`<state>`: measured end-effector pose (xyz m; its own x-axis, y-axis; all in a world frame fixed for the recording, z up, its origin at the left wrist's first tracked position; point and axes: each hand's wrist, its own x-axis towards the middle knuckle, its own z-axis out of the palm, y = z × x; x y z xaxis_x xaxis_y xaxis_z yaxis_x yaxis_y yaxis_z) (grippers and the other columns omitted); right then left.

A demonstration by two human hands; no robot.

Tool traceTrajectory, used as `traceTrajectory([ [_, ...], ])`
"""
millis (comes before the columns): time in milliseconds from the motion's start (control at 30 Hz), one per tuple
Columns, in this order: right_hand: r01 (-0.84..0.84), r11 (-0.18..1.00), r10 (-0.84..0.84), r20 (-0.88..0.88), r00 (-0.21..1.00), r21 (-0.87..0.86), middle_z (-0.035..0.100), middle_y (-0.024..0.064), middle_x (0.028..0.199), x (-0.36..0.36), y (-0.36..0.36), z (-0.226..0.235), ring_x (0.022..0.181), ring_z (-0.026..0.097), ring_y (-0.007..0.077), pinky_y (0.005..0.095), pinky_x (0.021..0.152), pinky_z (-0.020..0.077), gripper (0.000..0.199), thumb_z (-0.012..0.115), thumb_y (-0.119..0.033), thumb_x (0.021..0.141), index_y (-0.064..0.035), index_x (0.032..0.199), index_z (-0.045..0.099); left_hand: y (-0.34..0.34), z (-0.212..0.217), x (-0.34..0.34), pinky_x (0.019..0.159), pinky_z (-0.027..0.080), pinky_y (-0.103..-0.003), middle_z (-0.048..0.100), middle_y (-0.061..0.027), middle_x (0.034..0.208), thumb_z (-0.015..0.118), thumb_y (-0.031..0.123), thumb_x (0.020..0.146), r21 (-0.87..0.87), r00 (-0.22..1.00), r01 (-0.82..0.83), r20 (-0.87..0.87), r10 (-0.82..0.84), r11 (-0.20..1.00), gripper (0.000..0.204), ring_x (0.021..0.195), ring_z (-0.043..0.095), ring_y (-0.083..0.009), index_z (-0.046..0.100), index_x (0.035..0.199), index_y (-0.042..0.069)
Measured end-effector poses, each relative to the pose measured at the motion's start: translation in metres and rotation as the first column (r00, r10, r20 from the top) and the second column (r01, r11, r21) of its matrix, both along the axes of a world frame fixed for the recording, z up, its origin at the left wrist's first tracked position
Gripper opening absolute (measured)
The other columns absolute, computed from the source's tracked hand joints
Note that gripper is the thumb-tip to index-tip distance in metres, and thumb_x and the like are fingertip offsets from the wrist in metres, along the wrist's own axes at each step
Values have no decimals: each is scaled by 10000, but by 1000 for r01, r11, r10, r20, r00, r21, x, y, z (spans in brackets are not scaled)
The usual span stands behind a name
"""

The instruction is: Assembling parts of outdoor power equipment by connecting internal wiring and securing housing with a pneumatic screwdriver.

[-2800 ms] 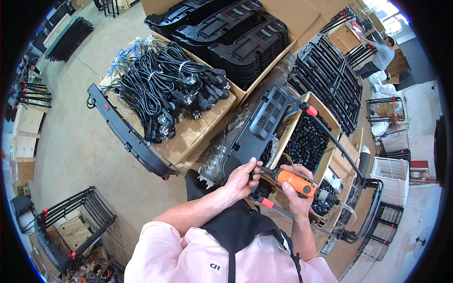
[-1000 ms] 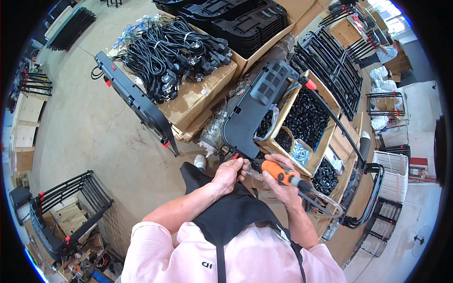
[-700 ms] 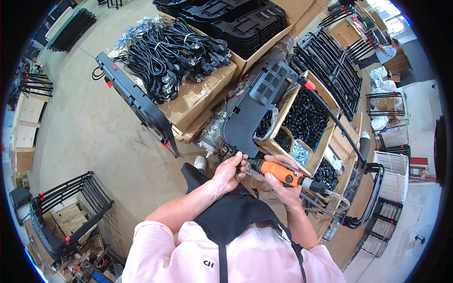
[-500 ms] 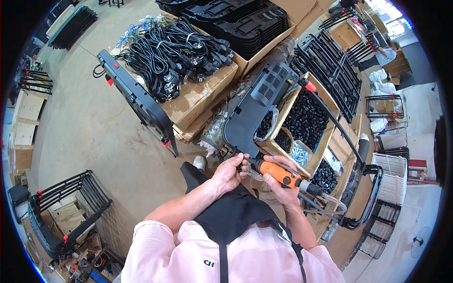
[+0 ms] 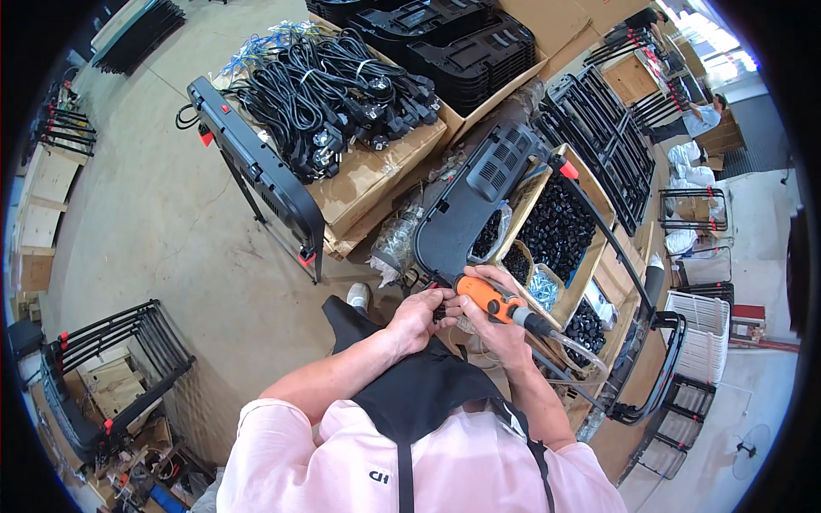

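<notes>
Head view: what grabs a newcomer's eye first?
The orange power tool in the right hand, just below and right of the picture's middle. Then the heap of black cables on a cardboard box, upper left of centre, and the stacked black panels beyond it to the right.

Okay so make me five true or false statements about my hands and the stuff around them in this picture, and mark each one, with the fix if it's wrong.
1. The right hand grips an orange power tool. True.
2. The left hand rests on the cable pile. False: the left hand is close to the tool's front end.
3. Bundled black cables lie on top of a cardboard box. True.
4. The apron is white. False: the apron is black.
5. Small black parts fill a bin on the person's left. False: their bin is on the right.
</notes>
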<state>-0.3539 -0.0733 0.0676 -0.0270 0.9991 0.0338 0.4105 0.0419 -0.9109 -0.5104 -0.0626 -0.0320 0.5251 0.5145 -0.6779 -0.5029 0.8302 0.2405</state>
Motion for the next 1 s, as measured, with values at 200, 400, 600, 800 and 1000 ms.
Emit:
traceTrajectory([
  [200, 14, 993, -11, 27, 1000, -114, 749, 112, 1112, -17, 10, -2, 944, 732, 182, 334, 870, 593, 446, 789, -89, 905, -57, 1324, 638, -8, -35, -9, 660, 519, -266, 686, 1, 944, 478, 278, 1149, 192, 995, 57, 75, -73, 980, 281, 789, 641, -113, 690, 1153, 94],
  [400, -35, 978, 53, 85, 995, -208, 715, 150, 1249, -19, 13, 2, 998, 711, 169, 321, 877, 595, 401, 796, -64, 903, -23, 1272, 644, -5, -31, -15, 628, 496, -249, 681, 2, 895, 503, 246, 1141, 152, 991, 108, 67, -119, 983, 246, 750, 628, -106, 681, 1167, 77],
  [600, -70, 996, 74, 81, 994, -46, 709, 172, 1294, -20, 15, -5, 1081, 712, 203, 351, 956, 583, 372, 784, -53, 894, -14, 1241, 655, -4, -30, -18, 622, 502, -248, 739, -18, 920, 517, 246, 1136, 125, 998, 36, 47, -42, 991, 251, 746, 653, -103, 684, 1179, 63],
  [800, -66, 998, 64, 143, 988, 13, 753, 140, 1220, -17, 17, -10, 1035, 765, 263, 369, 909, 606, 347, 781, -103, 900, -32, 1217, 659, -1, -25, -26, 601, 492, -243, 737, 6, 875, 569, 305, 1117, 59, 1000, -7, 19, 6, 998, 270, 686, 634, -87, 722, 1101, 83],
  [1000, -47, 999, 49, 129, 990, -19, 751, 142, 1225, -18, 18, -9, 1035, 760, 253, 368, 907, 605, 364, 786, -88, 895, -38, 1235, 663, 1, -31, -23, 565, 482, -244, 689, 31, 810, 586, 337, 1108, -3, 998, -68, -8, 68, 998, 280, 652, 609, -88, 716, 1057, 94],
])
